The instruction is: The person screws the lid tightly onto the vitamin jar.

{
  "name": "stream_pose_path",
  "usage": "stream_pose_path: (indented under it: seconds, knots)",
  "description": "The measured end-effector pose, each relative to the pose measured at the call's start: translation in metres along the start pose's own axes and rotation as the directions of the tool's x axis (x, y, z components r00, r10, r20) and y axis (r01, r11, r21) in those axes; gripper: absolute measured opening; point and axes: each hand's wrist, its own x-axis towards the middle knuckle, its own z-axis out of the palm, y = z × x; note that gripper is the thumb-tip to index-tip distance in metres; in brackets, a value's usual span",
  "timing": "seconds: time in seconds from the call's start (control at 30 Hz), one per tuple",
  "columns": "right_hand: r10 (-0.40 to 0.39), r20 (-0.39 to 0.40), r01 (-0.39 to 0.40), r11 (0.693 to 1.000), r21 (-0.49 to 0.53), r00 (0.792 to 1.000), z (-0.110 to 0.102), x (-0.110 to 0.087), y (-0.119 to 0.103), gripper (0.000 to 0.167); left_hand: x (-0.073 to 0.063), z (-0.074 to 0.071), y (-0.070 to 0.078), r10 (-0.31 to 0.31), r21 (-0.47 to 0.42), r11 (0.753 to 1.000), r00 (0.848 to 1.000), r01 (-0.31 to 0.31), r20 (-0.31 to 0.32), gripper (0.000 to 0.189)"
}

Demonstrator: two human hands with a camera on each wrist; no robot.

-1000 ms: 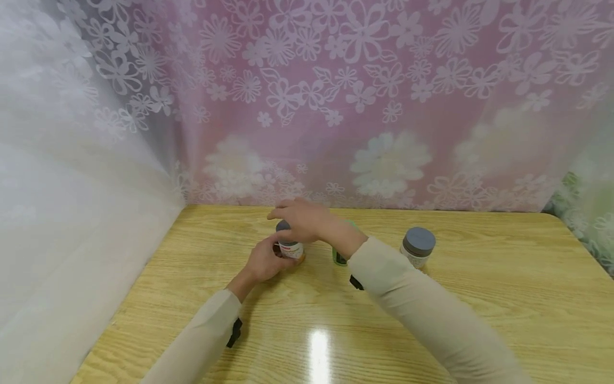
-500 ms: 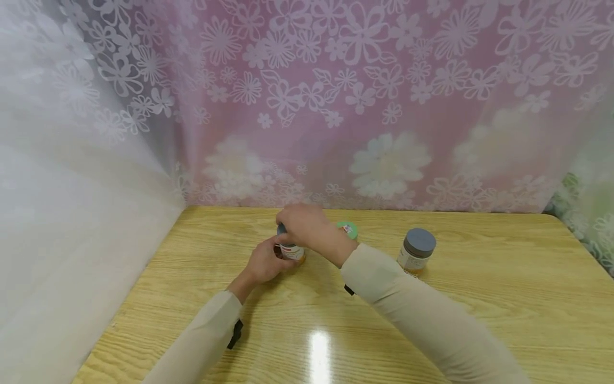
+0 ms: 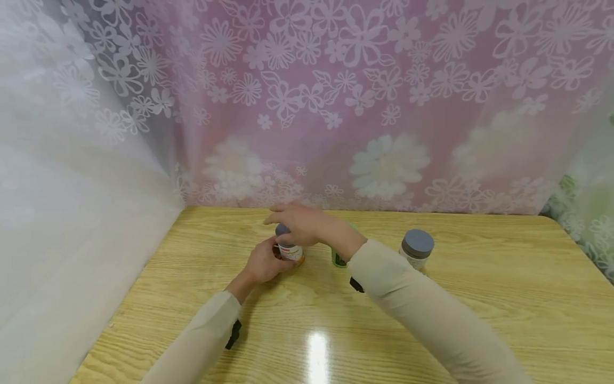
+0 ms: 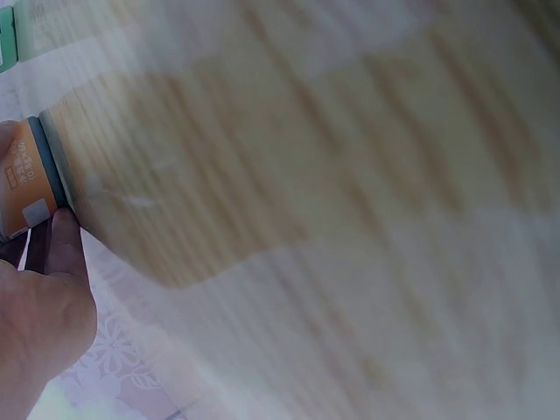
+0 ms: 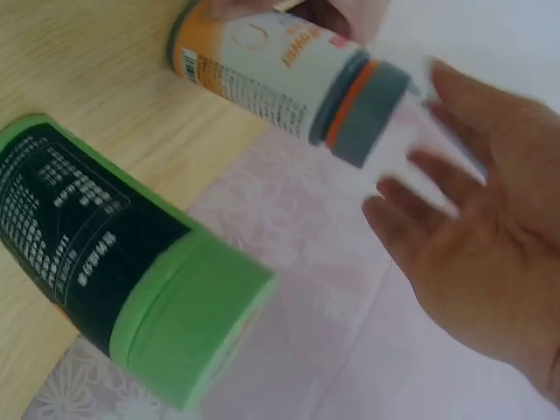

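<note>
My left hand [image 3: 264,262] grips a small plastic bottle [image 3: 291,253] low on its sides, and the bottle stands on the table. In the right wrist view this bottle [image 5: 271,66] has a white and orange label and a grey screw cap [image 5: 372,114], with an orange band showing just under the cap. Over the cap hovers my right hand [image 3: 304,223], its fingers spread. The right wrist view shows its fingers loosely bent and apart from the cap. Only part of the left hand [image 4: 44,306] and the label appear in the left wrist view.
A green-lidded bottle [image 5: 87,201] with a black label stands to the right, partly hidden by the right forearm in the head view. Further right is a grey-lidded jar [image 3: 417,248]. A floral curtain [image 3: 307,106] hangs behind the wooden table [image 3: 192,234].
Half a second ago my right fingers were curled round the cap; now they are spread off it, as they were one second ago. The left hand and bottle stay put.
</note>
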Motion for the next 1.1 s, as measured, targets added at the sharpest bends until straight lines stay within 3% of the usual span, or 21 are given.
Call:
stream_pose_path:
  seconds: [0.1, 0.17, 0.27, 0.37, 0.53, 0.67, 0.77, 0.83, 0.9, 0.97, 1.03, 1.1]
  knots:
    - [-0.075, 0.092, 0.072, 0.996, 0.043, 0.993, -0.005, 0.0, 0.004, 0.042, -0.001, -0.001, 0.001, 0.005, 0.005, 1.0, 1.0, -0.005, -0.004, 0.045]
    - [-0.073, 0.092, 0.07, 0.997, 0.038, 0.993, -0.003, 0.0, 0.004, 0.039, -0.001, -0.001, 0.002, 0.001, 0.011, 1.0, 1.0, -0.001, -0.005, 0.045]
    - [-0.008, 0.015, 0.008, 1.0, -0.026, 1.0, 0.003, 0.001, 0.0, 0.036, -0.002, -0.002, 0.003, 0.002, 0.017, 1.0, 1.0, -0.002, -0.001, 0.046]
    - [0.072, -0.091, -0.084, 0.987, -0.136, 0.993, 0.012, 0.003, -0.009, 0.035, -0.002, -0.003, 0.003, -0.006, 0.016, 1.0, 1.0, 0.006, -0.009, 0.047]
    - [0.215, -0.185, -0.263, 0.92, -0.291, 0.959, 0.023, 0.008, -0.021, 0.043, -0.002, -0.002, 0.002, -0.02, 0.016, 1.0, 0.999, 0.021, -0.025, 0.044]
    - [0.325, -0.213, -0.379, 0.871, -0.313, 0.922, 0.03, 0.011, -0.024, 0.059, -0.003, -0.001, 0.001, -0.015, 0.031, 0.999, 1.0, 0.016, -0.012, 0.042]
    - [0.364, -0.209, -0.408, 0.882, -0.236, 0.908, 0.031, 0.011, -0.019, 0.069, -0.003, 0.0, 0.0, -0.014, 0.02, 1.0, 1.0, 0.014, -0.004, 0.048]
    - [0.322, -0.191, -0.353, 0.923, -0.156, 0.927, 0.027, 0.008, -0.013, 0.068, -0.003, 0.0, 0.001, -0.017, 0.001, 1.0, 1.0, 0.017, -0.004, 0.052]
    - [0.21, -0.126, -0.22, 0.973, -0.072, 0.97, 0.019, 0.005, -0.006, 0.059, -0.004, 0.0, 0.001, -0.016, -0.014, 1.0, 1.0, 0.016, -0.002, 0.053]
    - [0.065, -0.042, -0.064, 0.998, 0.021, 0.997, 0.011, 0.002, 0.001, 0.048, -0.003, 0.0, 0.002, -0.009, -0.013, 1.0, 1.0, 0.009, -0.004, 0.05]
    - [-0.052, 0.033, 0.048, 0.993, 0.107, 0.998, 0.004, -0.001, 0.006, 0.04, -0.003, 0.0, 0.003, -0.001, -0.007, 1.0, 1.0, 0.001, -0.007, 0.047]
    - [-0.097, 0.074, 0.085, 0.985, 0.149, 0.993, 0.0, -0.002, 0.008, 0.037, -0.002, 0.0, 0.002, 0.011, 0.001, 1.0, 1.0, -0.011, -0.007, 0.045]
